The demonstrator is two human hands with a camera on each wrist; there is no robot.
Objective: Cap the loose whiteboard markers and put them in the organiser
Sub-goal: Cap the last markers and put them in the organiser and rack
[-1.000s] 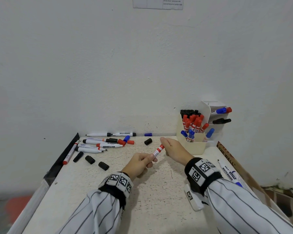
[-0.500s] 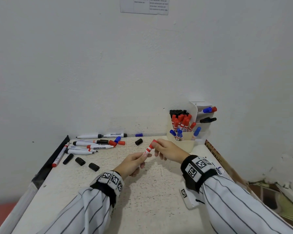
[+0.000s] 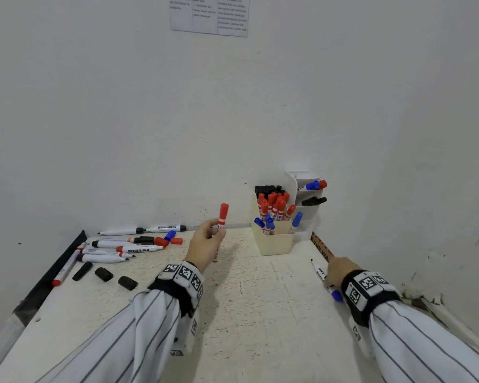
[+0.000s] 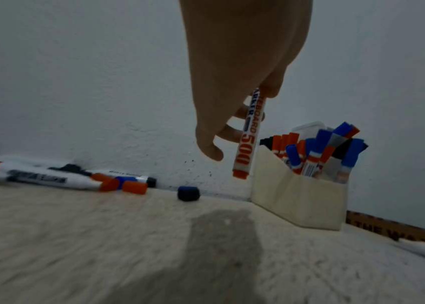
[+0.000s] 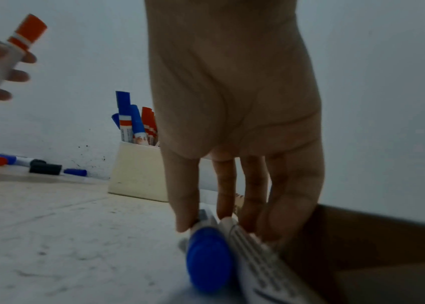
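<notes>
1. Left hand grips a capped red marker by its barrel, fingers curled round it. The marker stands near upright in the air, cap on top, left of the cream organiser and apart from it.
2. Carry this marker over the organiser's front pocket, already crowded with red and blue markers. Aim its lower end at a gap between caps, then lower it straight so it does not knock the neighbours.
3. Your right hand reaches down at the right edge of the bench. Its fingertips pinch a blue-capped marker lying there beside another white marker.
4. Take one marker only, and check its cap is seated before lifting.
5. Uncapped markers and loose black caps lie at the far left.
</notes>
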